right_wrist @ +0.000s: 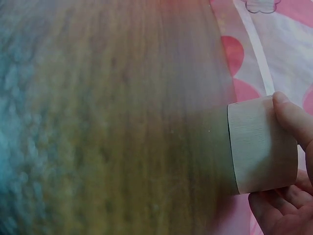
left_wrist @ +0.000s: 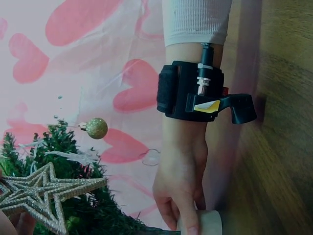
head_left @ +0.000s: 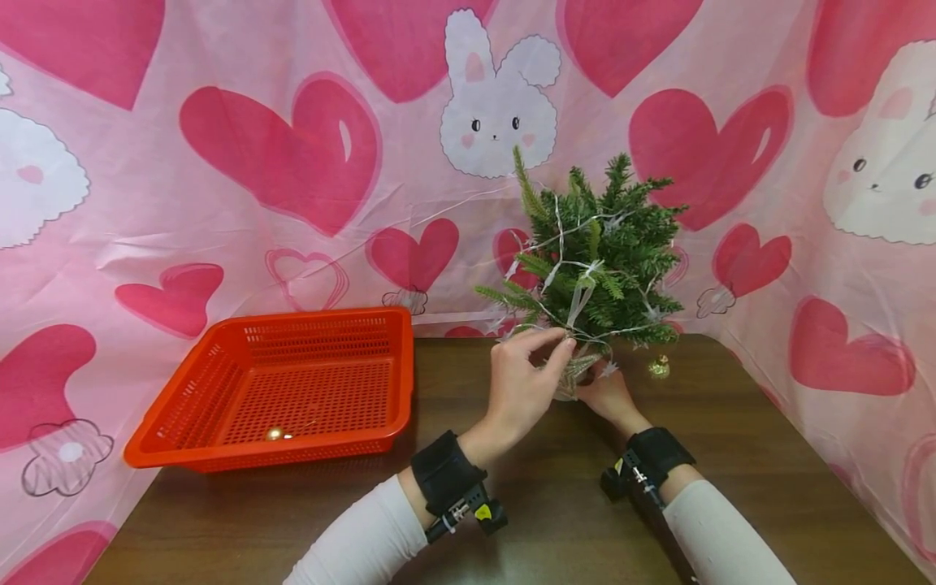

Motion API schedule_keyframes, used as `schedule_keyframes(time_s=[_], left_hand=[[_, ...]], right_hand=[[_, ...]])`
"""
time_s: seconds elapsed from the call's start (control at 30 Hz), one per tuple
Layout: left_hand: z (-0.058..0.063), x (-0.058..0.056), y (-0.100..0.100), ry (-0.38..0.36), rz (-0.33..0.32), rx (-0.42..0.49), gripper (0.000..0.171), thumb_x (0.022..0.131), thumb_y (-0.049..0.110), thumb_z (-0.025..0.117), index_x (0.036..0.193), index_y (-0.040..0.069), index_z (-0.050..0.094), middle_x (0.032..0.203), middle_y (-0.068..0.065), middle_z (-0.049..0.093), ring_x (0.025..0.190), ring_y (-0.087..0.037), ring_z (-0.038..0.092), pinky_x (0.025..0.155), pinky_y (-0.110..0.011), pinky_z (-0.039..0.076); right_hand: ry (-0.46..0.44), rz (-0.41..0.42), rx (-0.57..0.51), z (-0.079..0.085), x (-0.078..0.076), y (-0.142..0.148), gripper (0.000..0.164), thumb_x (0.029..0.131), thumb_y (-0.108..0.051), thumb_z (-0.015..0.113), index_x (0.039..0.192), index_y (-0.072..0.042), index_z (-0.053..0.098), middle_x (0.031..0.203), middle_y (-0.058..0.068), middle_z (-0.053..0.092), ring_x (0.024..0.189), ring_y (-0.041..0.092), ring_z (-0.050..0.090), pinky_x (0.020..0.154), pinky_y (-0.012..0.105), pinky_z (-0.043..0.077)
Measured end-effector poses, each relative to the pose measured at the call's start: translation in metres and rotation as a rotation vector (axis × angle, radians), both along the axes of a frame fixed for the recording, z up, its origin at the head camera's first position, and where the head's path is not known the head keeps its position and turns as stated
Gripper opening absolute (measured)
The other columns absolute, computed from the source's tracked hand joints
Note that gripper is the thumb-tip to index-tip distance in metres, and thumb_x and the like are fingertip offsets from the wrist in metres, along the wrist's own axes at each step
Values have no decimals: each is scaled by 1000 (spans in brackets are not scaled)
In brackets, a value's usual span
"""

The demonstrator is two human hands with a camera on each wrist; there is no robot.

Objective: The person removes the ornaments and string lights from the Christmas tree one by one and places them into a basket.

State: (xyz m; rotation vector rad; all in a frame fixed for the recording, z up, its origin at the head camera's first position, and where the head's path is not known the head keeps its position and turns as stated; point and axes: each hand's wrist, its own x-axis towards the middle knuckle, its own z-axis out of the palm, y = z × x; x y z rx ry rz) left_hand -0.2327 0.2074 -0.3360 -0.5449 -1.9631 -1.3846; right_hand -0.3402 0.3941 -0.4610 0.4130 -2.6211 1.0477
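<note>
A small artificial Christmas tree [head_left: 621, 260] stands on the table, with a string of star lights [head_left: 559, 236] wound about its branches. At its lower front, my left hand [head_left: 519, 382] pinches a glittery gold star ornament [left_wrist: 49, 188] at its upper part; a sheer ribbon rises above it. In the left wrist view only some left fingertips show at the edge. My right hand [head_left: 608, 398] grips the tree's pale round base [right_wrist: 264, 147], thumb on one side and fingers on the other. The star hides most of the base in the head view.
An orange perforated basket [head_left: 405, 374] stands at the left of the table, with a small gold bauble [head_left: 275, 435] inside. Another gold ornament [head_left: 659, 367] hangs at the tree's lower right. A pink curtain with hearts and rabbits [head_left: 409, 195] is close behind the table.
</note>
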Motion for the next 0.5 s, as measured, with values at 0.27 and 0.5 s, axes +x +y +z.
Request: schedule_keyframes(time_s=[0.27, 0.5], left_hand=[[6, 1, -6, 32, -25, -3, 18, 92, 20, 69, 102, 7, 78, 97, -5, 76, 88, -13, 71, 73, -21, 55], [10, 2, -9, 45, -36, 14, 21, 92, 19, 69, 109, 9, 76, 100, -5, 77, 81, -11, 70, 68, -17, 51]], right_hand=[[29, 59, -19, 1, -1, 1, 50, 75, -9, 78, 118, 6, 60, 112, 27, 68, 99, 39, 64, 81, 46, 50], [10, 45, -5, -1, 0, 2, 53, 76, -12, 79, 121, 7, 59, 114, 28, 68, 103, 42, 64, 83, 48, 51]])
